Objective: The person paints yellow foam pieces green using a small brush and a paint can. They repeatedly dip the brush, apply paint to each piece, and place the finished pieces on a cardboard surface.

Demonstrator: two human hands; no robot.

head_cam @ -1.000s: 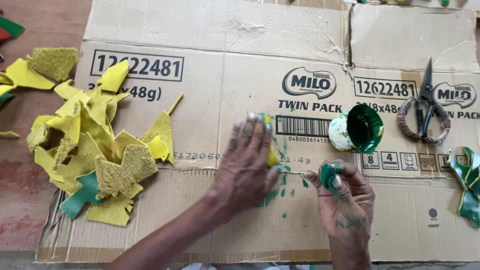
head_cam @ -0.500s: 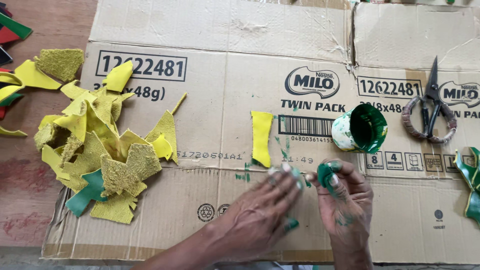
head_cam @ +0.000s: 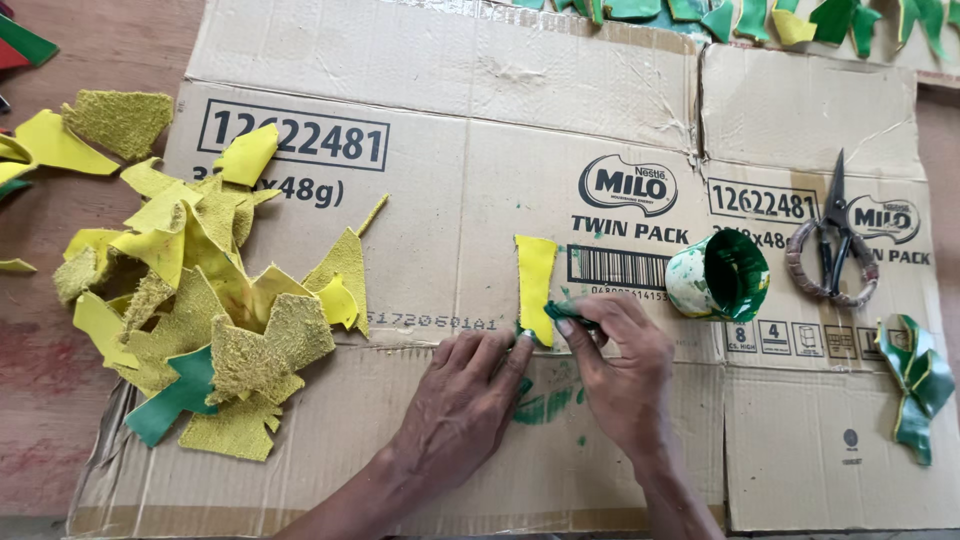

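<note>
A narrow yellow leather strip [head_cam: 535, 282] lies flat on the flattened cardboard box [head_cam: 440, 180]. My left hand [head_cam: 462, 400] presses its fingertips on the strip's lower end. My right hand [head_cam: 622, 368] pinches a small green-stained dauber [head_cam: 568, 313] against the strip's lower right edge. A small tin of green paint [head_cam: 722, 276] lies tipped just right of the strip. Green smears [head_cam: 545, 405] mark the cardboard between my hands.
A heap of yellow leather scraps [head_cam: 195, 300] with one green piece [head_cam: 175, 400] lies at the left. Black scissors with wrapped handles [head_cam: 832, 240] lie at the right, above a folded green piece [head_cam: 918, 380]. Green and yellow pieces [head_cam: 760, 15] line the far edge.
My left hand lifted off the yellow strip, drew back toward me, then returned to its lower end. My right hand brought the green dauber up to the strip's edge.
</note>
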